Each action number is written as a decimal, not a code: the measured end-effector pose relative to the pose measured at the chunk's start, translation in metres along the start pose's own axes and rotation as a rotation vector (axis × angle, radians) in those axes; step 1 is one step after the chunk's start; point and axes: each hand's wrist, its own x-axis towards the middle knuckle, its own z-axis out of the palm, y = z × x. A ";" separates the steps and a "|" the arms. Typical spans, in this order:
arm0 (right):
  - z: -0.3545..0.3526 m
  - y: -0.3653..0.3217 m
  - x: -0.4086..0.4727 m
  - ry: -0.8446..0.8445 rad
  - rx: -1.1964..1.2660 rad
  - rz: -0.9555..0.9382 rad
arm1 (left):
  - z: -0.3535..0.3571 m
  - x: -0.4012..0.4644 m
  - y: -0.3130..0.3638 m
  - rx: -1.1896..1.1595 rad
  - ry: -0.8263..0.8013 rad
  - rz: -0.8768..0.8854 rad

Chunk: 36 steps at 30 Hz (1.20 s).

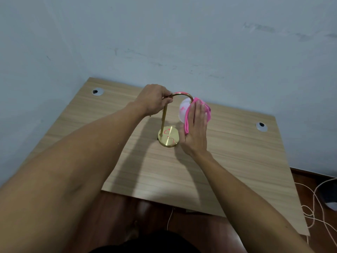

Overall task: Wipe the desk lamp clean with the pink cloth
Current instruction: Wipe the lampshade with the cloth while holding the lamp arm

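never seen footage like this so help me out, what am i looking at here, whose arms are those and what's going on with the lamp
There is no machine here. One wide-angle camera sits on a person's head and looks forward and down, so the two arms reaching in from the bottom are the wearer's own.

On the wooden desk stands a small brass desk lamp with a curved neck and a white globe shade. Its round base has pink marks on it.

The left hand grips the top of the lamp's neck. The right hand lies with straight fingers over the pink cloth, pressing it against the globe.

The desk also has two round cable holes, and a pale cord lies on the floor at right.
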 end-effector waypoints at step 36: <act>-0.006 0.006 0.030 -0.485 -0.931 -0.668 | -0.001 -0.001 -0.002 -0.047 -0.020 0.021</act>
